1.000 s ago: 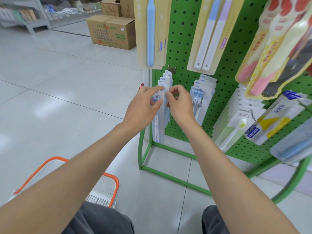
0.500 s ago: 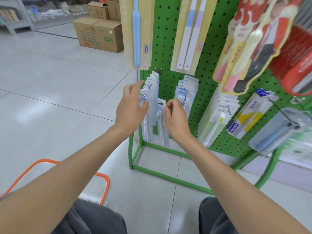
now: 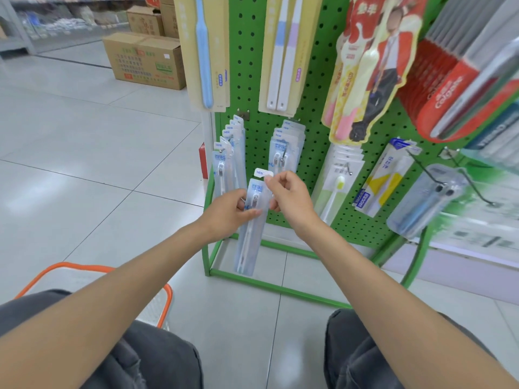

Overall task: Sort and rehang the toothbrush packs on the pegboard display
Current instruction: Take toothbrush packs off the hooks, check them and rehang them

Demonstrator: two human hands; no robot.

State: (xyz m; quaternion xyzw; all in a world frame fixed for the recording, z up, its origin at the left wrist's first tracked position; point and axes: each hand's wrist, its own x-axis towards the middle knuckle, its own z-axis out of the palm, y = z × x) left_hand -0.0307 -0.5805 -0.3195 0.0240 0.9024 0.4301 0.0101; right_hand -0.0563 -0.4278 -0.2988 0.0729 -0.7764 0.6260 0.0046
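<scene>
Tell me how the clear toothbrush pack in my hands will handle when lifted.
Probably light: the toothbrush pack is thin clear plastic around one brush. Likely fairly stiff, since it hangs straight below the left hand. Its hang tab, by the right hand, may bend easily.

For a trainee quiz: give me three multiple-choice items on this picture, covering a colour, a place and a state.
1. The pegboard is: A) blue B) green C) red.
2. The orange-rimmed basket sits: A) on the floor, at the person's left B) on a shelf C) on a hook.
3. The clear toothbrush pack is: A) hooked B) on the floor C) held off the hooks.
B: the perforated panel is green. A: its rim shows at lower left. C: the left hand grips it, the right hand pinches its top tab.
</scene>
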